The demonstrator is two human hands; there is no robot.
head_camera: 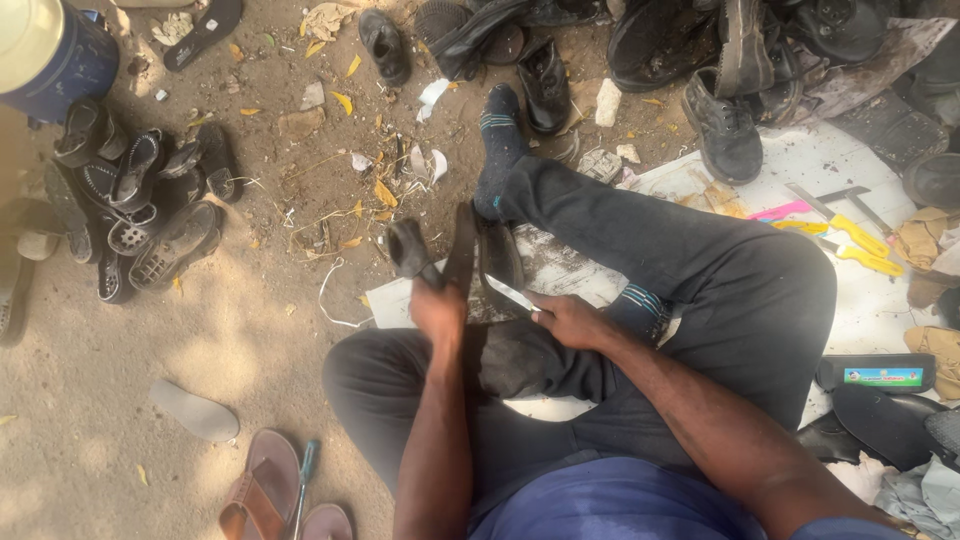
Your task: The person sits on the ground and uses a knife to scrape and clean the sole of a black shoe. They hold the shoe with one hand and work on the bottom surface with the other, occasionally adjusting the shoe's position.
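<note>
black shoe (478,262) held upright over the lap, sole edge turned toward the person, just above the white board (560,270) they sit on. left hand (438,305) is clamped round the shoe's near end, steadying it. right hand (568,320) is closed on a knife handle; the knife blade (512,293) reaches from that hand to the shoe's sole edge and looks to touch it, though the exact contact is too small to tell.

judgement: trimming or paring along the sole. to do it well, the shoe wants bracing against the knee, blade kept at a shallow angle, short strokes directed away from the holding fingers. the left hand sits close to the blade line, so a slip is the risk.

outward from the shoe: stretched leg in dark trousers, socked foot (498,130) beyond it. yellow-handled tools (860,240) well to the right of the shoe on the board. pile of black sandals (140,210) well to its left on bare dirt. brown sandals (262,495) and a screwdriver (302,485) below-left, near the person's knee.
</note>
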